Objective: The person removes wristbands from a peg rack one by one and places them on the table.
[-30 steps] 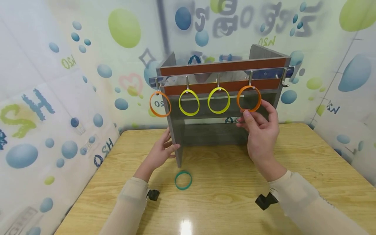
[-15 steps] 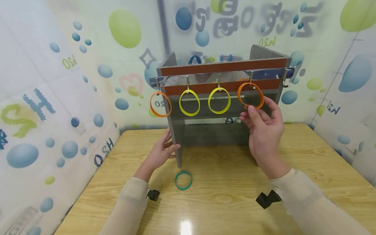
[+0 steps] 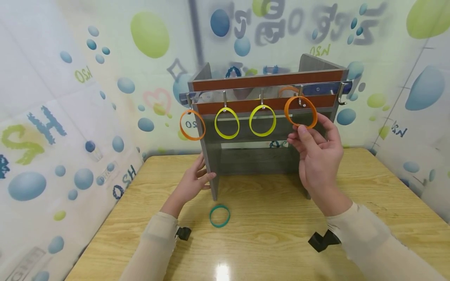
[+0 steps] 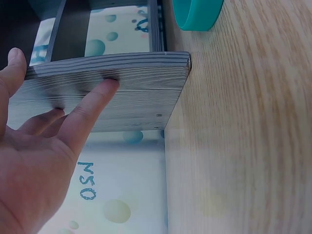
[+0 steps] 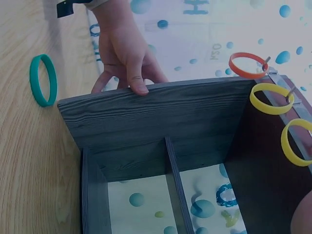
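My right hand [image 3: 321, 156] pinches the lower edge of an orange wristband [image 3: 314, 113] between thumb and fingers. That band is at the fourth hook [image 3: 301, 95] from the left; the hook's tip shows through the ring, and whether the band rests on it I cannot tell. With thumb at the front edge and fingers against the outer face, my left hand [image 3: 192, 181] holds the left side panel of a grey shelf [image 4: 141, 75]. Two yellow wristbands [image 3: 226, 136] [image 3: 263, 134] and another orange wristband [image 3: 192, 138] hang on the hooks to the left.
A teal wristband [image 3: 219, 225] lies on the wooden table [image 3: 267, 242] in front of the shelf. The metal hook rail [image 3: 246, 93] spans the shelf's upper front, and its rightmost hook [image 3: 341, 93] bears no band. Patterned sheets [image 3: 105, 97] surround the table's back and sides.
My right hand has shifted slightly right, and the orange wristband in it has risen and tilted against its hook. My left hand and the other wristbands have stayed put.
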A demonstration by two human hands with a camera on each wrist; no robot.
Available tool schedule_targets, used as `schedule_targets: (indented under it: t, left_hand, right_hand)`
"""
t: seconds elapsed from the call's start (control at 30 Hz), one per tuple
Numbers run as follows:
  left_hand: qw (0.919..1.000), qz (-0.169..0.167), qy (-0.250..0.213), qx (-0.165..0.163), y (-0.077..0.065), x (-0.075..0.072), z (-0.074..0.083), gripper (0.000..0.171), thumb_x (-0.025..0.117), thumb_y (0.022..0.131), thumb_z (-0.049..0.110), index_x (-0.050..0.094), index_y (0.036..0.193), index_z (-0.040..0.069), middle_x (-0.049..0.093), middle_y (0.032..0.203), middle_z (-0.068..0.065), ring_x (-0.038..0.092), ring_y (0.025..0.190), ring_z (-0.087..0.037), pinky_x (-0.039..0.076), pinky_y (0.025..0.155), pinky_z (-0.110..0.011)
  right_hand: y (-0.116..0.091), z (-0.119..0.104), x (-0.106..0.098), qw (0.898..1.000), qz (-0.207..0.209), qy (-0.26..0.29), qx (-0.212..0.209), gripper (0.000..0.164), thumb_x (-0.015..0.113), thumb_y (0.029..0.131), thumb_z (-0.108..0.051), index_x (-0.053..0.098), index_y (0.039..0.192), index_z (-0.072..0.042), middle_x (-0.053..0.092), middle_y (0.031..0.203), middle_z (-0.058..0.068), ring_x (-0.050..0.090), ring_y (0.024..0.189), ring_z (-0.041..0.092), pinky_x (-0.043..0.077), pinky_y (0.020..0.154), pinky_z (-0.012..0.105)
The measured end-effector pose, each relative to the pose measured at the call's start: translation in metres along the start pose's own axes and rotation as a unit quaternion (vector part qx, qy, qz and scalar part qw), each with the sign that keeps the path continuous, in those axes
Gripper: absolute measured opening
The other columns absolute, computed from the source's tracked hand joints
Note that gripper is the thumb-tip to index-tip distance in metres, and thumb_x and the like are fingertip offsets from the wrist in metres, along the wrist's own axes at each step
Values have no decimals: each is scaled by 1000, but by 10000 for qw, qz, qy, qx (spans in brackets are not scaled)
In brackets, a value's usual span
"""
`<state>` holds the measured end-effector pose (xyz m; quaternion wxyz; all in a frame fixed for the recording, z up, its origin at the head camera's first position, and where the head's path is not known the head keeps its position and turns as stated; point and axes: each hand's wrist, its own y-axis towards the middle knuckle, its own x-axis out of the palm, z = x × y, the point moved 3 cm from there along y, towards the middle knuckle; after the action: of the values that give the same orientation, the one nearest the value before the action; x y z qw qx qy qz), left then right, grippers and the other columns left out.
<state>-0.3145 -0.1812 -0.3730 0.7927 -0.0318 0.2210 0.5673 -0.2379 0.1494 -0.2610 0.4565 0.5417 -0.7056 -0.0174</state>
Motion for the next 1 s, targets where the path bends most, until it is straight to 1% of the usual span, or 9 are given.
schedule_targets:
  t: [0.17, 0.27, 0.5, 0.7, 0.87, 1.0]
  left_hand:
    - [10000, -3, 3, -15, -1, 0, 0, 88, 66, 108, 22, 10, 166, 57, 22, 179, -1, 43, 154, -45, 65, 92, -55]
    - [10000, 0, 10, -4, -1, 0, 0, 88, 65, 108, 22, 10, 166, 57, 23, 179, -1, 44, 153, -45, 65, 92, -56]
    - [10000, 5, 2, -16, 0, 0, -1, 87, 66, 108, 22, 11, 166, 58, 23, 179, -1, 44, 153, -45, 65, 91, -56]
    - [10000, -12, -25, -28, 0, 0, 0, 87, 66, 108, 22, 12, 166, 58, 23, 179, -2, 43, 154, -45, 65, 92, -56]
    - [10000, -23, -52, -15, 1, 0, 0, 88, 66, 108, 21, 11, 166, 57, 23, 179, -3, 43, 154, -46, 64, 92, -56]
    - [10000, -23, -58, 11, 1, 0, 0, 88, 65, 108, 20, 11, 166, 58, 22, 179, -3, 44, 153, -46, 65, 91, -56]
  right_hand:
    - [-5, -4, 5, 9999, -143, 65, -6, 54, 78, 95, -4, 55, 144, -1, 81, 100, 15, 77, 74, 20, 67, 77, 30]
    - [-8, -5, 7, 9997, -207, 124, 99, 54, 77, 95, -2, 54, 144, 2, 81, 99, 14, 77, 73, 21, 68, 76, 30]
    - [-19, -2, 7, 9988, -252, -72, 419, 47, 74, 96, 2, 58, 141, -2, 82, 97, 10, 77, 73, 20, 68, 76, 31]
    - [-28, 4, 4, 9970, -389, -282, 598, 44, 70, 97, 8, 58, 138, -2, 82, 96, 8, 76, 71, 19, 68, 75, 31]
    - [-37, 11, -1, 9933, -531, -689, 761, 46, 70, 97, 9, 57, 141, 1, 82, 98, 7, 77, 72, 18, 68, 77, 32]
    - [-44, 17, -7, 9847, -682, -1304, 936, 48, 71, 99, 5, 56, 144, -3, 81, 102, 4, 78, 75, 15, 67, 82, 31]
